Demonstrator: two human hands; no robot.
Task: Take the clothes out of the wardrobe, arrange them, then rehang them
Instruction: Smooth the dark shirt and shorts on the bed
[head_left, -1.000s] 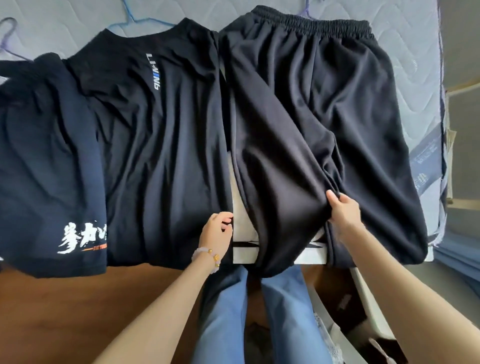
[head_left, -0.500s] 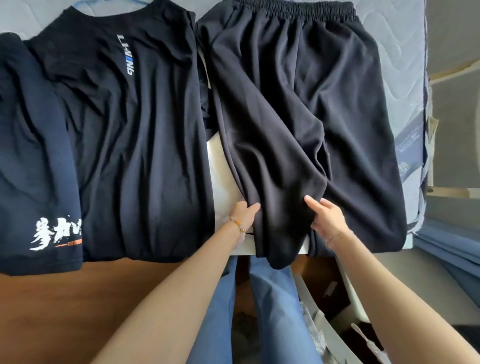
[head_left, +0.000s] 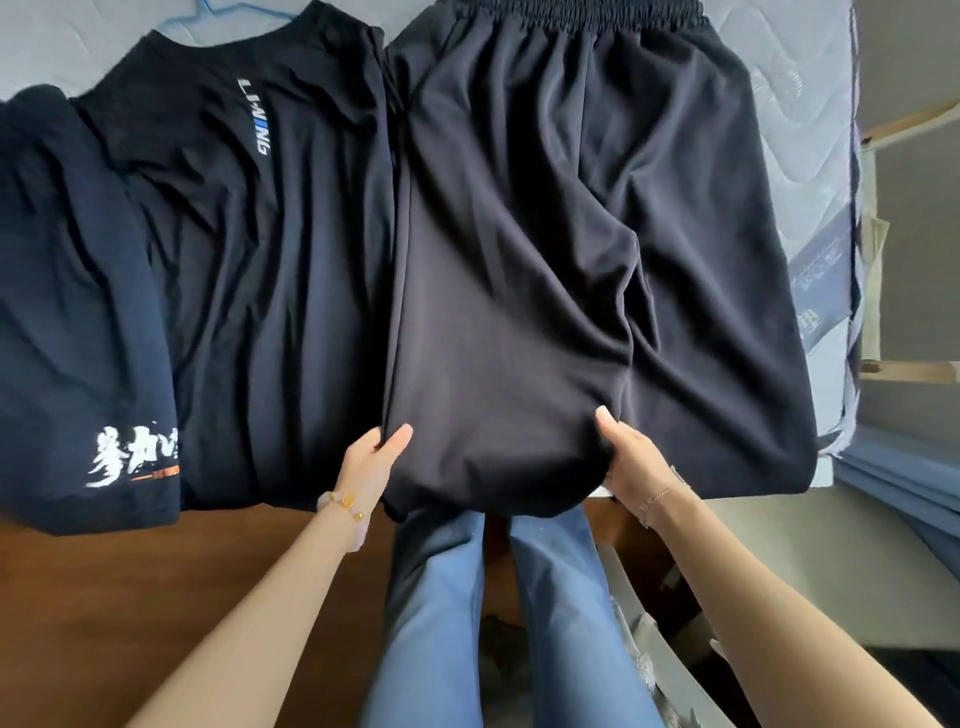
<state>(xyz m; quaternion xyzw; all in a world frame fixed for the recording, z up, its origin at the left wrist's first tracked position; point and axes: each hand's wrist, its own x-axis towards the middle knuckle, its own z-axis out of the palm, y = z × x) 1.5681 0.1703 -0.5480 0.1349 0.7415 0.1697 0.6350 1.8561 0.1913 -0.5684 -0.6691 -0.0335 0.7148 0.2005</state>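
Trousers (head_left: 545, 260) lengthwise, waistband far, hems near.

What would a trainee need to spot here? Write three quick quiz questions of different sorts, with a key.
1. True or false: the left hand and right hand both grip the same leg of the black trousers.
2. Which garment lies right beside the trousers? A. black T-shirt with lettering down its back B. white towel C. red jacket
3. Fill in: the blue ____ peeks out above the T-shirt's collar.

Key: 1 true; 2 A; 3 hanger.
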